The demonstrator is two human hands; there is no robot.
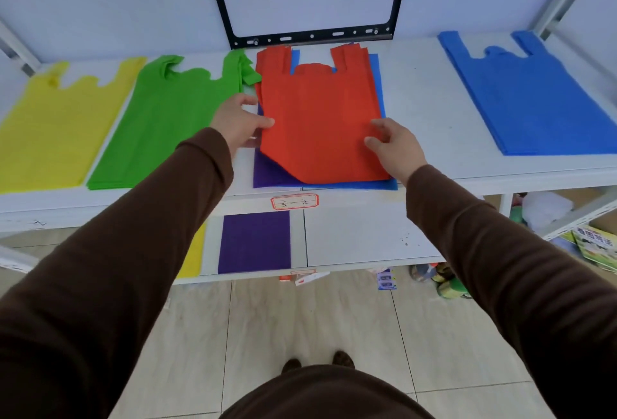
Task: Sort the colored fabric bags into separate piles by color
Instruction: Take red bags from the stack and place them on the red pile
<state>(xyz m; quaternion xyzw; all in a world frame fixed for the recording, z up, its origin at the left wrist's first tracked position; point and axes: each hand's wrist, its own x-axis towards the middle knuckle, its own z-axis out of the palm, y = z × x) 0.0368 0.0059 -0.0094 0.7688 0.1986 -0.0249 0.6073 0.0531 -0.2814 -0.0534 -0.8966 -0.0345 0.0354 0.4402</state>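
Fingers [263, 123] of both hands pinch matte orange vest-cut fabric bag [317, 118] edges.

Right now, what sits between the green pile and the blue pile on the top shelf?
Head view: the unsorted stack, red bag on top with purple and blue under it, gripped by the left hand and right hand. Then bare shelf up to the blue pile, past the green pile.
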